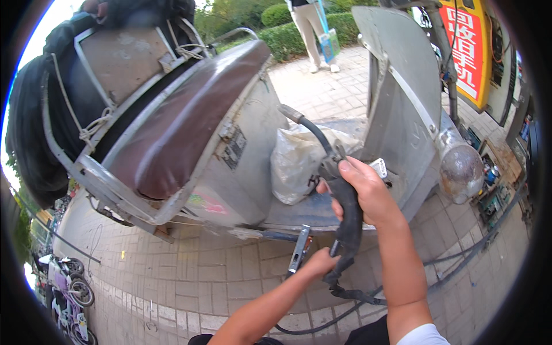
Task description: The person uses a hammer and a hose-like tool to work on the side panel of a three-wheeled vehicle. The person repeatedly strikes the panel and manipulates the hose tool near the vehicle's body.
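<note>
Head view. The right hand [368, 192] has its fingers [352, 172] wrapped tight around the black rubbery grip of a welding torch [345, 201]; its curved neck rises beyond the fingertips toward a metal nozzle. A black cable [345, 290] hangs below the fist. The left hand [319, 264] closes around the lower end of the torch handle; beside its fingers sits a flat bright metal clamp [299, 250]. Whether those fingers pinch the clamp cannot be told. Just past the right fingers lies a crinkled whitish plastic sack [299, 161] on the dull grey steel footboard of a scooter [241, 155] with a worn brown padded seat [184, 121]. Paving bricks [190, 282] lie below.
</note>
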A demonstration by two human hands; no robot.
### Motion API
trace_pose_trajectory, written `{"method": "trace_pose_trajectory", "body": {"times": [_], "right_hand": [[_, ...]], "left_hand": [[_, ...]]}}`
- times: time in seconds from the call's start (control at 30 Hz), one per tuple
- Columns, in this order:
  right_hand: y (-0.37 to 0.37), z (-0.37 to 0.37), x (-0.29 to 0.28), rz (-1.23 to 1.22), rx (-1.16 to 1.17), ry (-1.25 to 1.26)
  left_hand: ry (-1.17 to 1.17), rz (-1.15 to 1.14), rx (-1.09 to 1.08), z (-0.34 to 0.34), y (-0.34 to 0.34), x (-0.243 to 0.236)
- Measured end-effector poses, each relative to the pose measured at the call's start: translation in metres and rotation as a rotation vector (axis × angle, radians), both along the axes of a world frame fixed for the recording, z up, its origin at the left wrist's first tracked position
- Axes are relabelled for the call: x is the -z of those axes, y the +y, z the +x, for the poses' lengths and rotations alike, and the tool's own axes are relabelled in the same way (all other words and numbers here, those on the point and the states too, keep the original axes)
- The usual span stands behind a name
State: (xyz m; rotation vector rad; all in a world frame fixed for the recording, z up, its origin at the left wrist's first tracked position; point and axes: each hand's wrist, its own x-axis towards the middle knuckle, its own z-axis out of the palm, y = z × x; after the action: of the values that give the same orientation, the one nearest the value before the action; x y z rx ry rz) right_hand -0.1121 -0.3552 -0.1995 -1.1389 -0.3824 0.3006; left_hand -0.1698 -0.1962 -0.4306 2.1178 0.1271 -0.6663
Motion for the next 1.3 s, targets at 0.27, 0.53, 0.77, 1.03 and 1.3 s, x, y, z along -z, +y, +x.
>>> {"method": "trace_pose_trajectory", "body": {"times": [0.27, 0.53, 0.77, 1.03, 1.3], "right_hand": [[-0.013, -0.003, -0.001, 0.085, 0.011, -0.004], [-0.021, -0.004, -0.007, 0.104, 0.053, -0.055], [-0.034, -0.013, -0.017, 0.126, 0.163, -0.055], [-0.045, -0.017, -0.018, 0.109, 0.208, -0.052], [-0.026, -0.013, -0.013, 0.131, 0.113, -0.082]], "left_hand": [[-0.154, 0.173, -0.057, 0.011, 0.073, -0.086], [-0.664, -0.638, -0.267, -0.001, 0.085, -0.213], [-0.697, -0.590, -0.152, 0.107, 0.015, -0.131], [-0.511, -0.439, -0.167, 0.144, 0.019, -0.177], [-1.028, -0.687, -0.341, 0.129, 0.071, -0.407]]}}
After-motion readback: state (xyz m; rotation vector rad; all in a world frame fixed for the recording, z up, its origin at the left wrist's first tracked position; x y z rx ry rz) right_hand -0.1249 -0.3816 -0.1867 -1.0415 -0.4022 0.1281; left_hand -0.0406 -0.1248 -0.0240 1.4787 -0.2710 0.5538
